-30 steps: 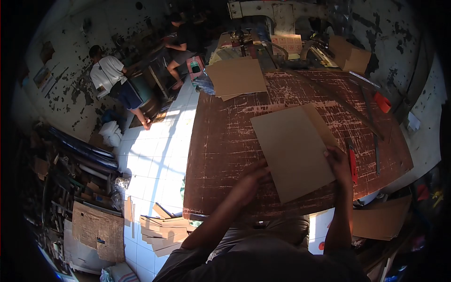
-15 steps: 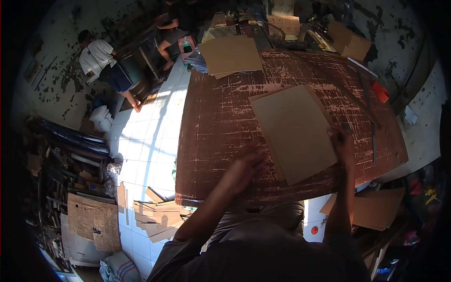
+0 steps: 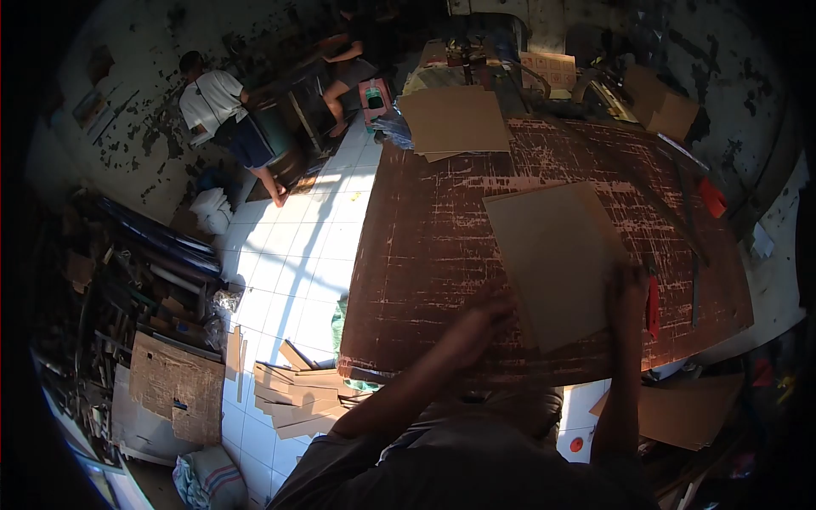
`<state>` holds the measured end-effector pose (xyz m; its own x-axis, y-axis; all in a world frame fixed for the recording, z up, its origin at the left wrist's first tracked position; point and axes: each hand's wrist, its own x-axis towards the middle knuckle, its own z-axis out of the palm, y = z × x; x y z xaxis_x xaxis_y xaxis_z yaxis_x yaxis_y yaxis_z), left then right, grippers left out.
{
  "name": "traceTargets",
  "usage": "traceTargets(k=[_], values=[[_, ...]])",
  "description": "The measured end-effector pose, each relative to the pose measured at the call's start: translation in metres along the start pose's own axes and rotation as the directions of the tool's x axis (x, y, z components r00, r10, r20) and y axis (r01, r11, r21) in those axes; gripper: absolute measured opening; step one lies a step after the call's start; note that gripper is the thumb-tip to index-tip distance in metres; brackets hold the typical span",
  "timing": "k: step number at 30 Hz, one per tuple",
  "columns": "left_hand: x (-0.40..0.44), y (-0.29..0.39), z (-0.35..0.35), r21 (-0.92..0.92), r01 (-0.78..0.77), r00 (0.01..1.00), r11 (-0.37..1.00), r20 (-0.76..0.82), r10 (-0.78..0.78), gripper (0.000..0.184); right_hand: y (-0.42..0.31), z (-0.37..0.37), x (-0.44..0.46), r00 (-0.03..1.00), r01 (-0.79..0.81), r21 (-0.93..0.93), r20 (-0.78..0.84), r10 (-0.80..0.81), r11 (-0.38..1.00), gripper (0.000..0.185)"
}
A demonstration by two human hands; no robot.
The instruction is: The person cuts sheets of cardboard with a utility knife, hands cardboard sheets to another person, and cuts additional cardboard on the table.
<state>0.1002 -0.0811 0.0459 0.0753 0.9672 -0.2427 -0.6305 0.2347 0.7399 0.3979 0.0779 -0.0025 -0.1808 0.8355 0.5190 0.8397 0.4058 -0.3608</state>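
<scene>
A small stack of brown cardboard sheets (image 3: 557, 263) lies at a slant on the worn red-brown tabletop (image 3: 408, 280) in front of me. At the stack's left edge is my left hand (image 3: 489, 319), its fingers stretched toward the cardboard; in the shade I cannot tell whether they touch. My right hand (image 3: 627, 293) grips the right edge, fingers bent around it. Just right of that hand lies a slim red object (image 3: 653, 308), its kind unclear.
Another cardboard stack (image 3: 455, 119) sits at the table's far left corner. A long dark strip (image 3: 633, 178) crosses the right side. Cardboard offcuts (image 3: 297, 399) cover floor at left. Two people work at the back left, one in a white shirt (image 3: 212, 102).
The view has shifted, so the scene sits lower and further right. My left hand has come closer to the sheets' left edge. The slim red object now shows beside my right hand.
</scene>
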Motion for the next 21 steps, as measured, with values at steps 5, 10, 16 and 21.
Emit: traceTargets(k=[5, 10, 16, 21], values=[[0.003, -0.001, 0.007, -0.052, -0.011, 0.995, 0.999, -0.103, 0.006, 0.068, 0.005, 0.003, -0.002, 0.997, 0.029, 0.017, -0.071, -0.028, 0.999, 0.036], [0.016, -0.011, -0.003, -0.027, -0.061, 0.992, 0.998, -0.108, 0.058, 0.066, -0.003, -0.002, -0.002, 0.996, 0.028, 0.034, -0.087, -0.025, 0.999, 0.037], [0.028, 0.002, -0.005, 0.063, -0.042, 0.999, 0.997, -0.009, 0.043, 0.053, -0.003, -0.007, 0.002, 0.996, 0.045, 0.084, -0.084, -0.038, 0.995, 0.033], [0.041, -0.007, 0.006, 0.181, -0.017, 1.000, 0.983, -0.014, 0.020, 0.045, -0.013, -0.019, 0.001, 0.999, -0.029, 0.233, -0.014, 0.033, 0.972, 0.031]])
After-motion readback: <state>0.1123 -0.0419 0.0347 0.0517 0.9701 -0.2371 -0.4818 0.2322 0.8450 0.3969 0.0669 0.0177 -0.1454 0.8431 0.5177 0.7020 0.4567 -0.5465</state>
